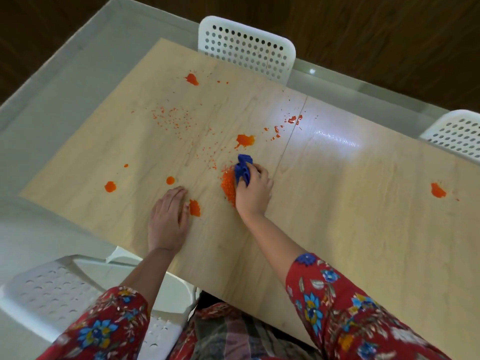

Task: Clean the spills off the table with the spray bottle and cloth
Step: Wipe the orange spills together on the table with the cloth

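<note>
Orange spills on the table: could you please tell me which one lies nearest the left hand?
The orange blotch right beside the left hand, just off its fingers; all the others sit clearly farther away.

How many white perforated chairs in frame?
3. Far chair across the table, near the top centre; right chair also on the far side, cut off by the frame edge; near chair at lower left. Others may be out of frame.

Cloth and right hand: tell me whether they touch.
Touching. The head view shows the right hand gripping the cloth, fingers curled round it.
</note>
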